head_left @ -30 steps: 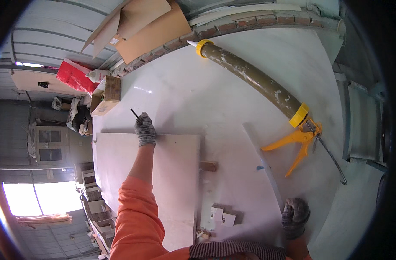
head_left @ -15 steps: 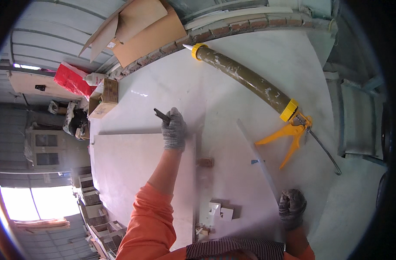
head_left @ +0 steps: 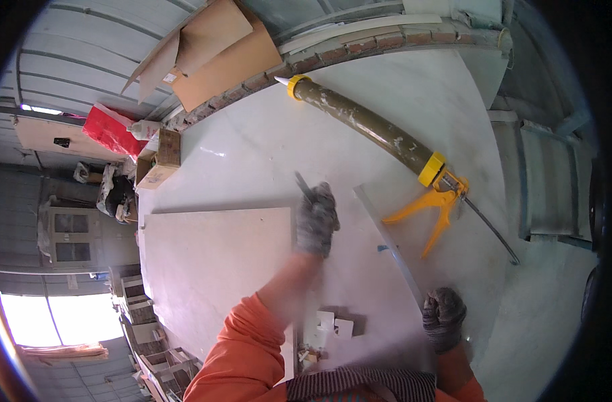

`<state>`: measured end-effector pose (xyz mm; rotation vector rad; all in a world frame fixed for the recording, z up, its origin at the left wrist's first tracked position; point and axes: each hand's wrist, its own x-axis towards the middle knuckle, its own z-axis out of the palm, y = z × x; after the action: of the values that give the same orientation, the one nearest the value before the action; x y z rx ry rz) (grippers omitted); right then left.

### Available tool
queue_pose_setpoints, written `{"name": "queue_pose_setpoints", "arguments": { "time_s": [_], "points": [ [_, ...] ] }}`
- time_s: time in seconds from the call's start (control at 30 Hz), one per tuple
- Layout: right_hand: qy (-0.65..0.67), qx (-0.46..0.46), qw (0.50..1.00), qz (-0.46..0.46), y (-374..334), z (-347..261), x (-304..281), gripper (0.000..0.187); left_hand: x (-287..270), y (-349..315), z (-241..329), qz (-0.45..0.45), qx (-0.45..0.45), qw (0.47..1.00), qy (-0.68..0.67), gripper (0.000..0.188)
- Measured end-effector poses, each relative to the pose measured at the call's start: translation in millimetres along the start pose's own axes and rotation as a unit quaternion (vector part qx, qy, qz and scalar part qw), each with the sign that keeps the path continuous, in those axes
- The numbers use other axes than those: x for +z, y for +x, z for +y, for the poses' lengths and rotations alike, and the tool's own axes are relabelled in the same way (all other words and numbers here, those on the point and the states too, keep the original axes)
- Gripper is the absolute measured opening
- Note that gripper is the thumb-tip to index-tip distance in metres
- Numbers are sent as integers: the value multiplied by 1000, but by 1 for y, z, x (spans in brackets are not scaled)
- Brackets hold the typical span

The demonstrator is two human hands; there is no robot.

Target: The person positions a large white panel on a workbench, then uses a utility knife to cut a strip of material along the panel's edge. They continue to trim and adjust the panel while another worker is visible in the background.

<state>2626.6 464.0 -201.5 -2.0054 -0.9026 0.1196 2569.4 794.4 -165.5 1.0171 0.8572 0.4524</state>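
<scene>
My left hand [head_left: 316,221], in a grey work glove, is closed around a dark narrow tool [head_left: 302,184] whose thin end sticks out past the fingers; its kind is not clear. The hand is slightly blurred, beside the far right corner of a pale flat board [head_left: 212,248]. At the lower right my gloved right hand [head_left: 444,320] is a fist at the near end of a long, thin, pale strip [head_left: 388,240]. The strip slants away to the far left. Beyond it lies a large caulking gun [head_left: 366,124] with an olive tube and yellow handle.
Small white blocks [head_left: 335,323] lie on the light tabletop [head_left: 252,161] near me, with crumbs beside them. A small open cardboard box [head_left: 160,161] stands at the far left edge. Behind the table are a low brick edge [head_left: 319,61] and large cardboard [head_left: 225,67].
My left hand has moved right with the dark tool, off the board's far edge to its right side, and its forearm now covers the brown block. The right hand stays about where it was.
</scene>
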Motion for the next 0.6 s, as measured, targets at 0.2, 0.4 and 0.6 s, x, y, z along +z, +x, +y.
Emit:
{"name": "queue_pose_setpoints", "arguments": {
  "time_s": [0.2, 0.4, 0.6],
  "points": [
    [-71, -46, 996, 31, -4, 3, 1, 7, -20, -82, 29, 10, 48, 972, 230, 19],
    [-41, -48, 996, 56, -7, 7, 8, 7, -36, -191, -44, -154, 43, 753, 639, 37],
    [-34, -72, 994, 76, -7, 10, 12, 9, -26, -249, -88, -79, 38, 653, 752, 68]
  ]
}}
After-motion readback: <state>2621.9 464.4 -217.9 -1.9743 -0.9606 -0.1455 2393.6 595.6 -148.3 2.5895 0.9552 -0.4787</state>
